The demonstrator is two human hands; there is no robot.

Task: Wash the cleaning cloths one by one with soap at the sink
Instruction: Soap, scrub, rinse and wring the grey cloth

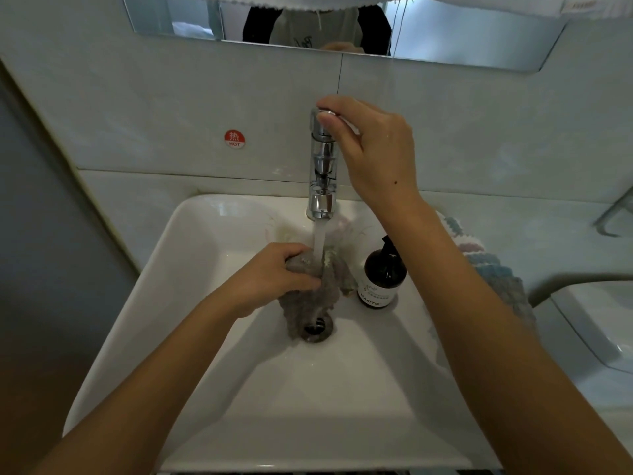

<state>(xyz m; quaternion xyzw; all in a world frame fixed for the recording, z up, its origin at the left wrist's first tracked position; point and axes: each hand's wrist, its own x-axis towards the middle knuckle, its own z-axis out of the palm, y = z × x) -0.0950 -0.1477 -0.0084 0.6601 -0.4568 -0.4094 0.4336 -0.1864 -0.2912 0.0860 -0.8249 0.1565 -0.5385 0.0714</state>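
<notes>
Here a glossy white ceramic sink point(191, 269), squarish with rounded corners, carries everything. At the middle of its back edge stands a tall chrome faucet point(322, 166), a stack of cylindrical and tapered sections, with a smooth stream of water point(319, 241) falling from its spout. The right hand point(370, 149) reaches up over the tap, wrist bent downward, thumb and fingertips pinching the round cap at the top. The left hand point(274, 272), forearm angled in from the near left corner, has its fingers curled round a bunched, nubby grey cloth point(315, 296); the cloth sits under the stream in the middle of the basin, its limp lower end draped onto the dark round drain point(317, 329). A dark, round-shouldered pump soap bottle point(383, 275) stands inside the basin toward the right edge. Beyond that edge lies what seems a knobbly pastel-striped cloth point(486, 262), partly hidden by the right forearm.
</notes>
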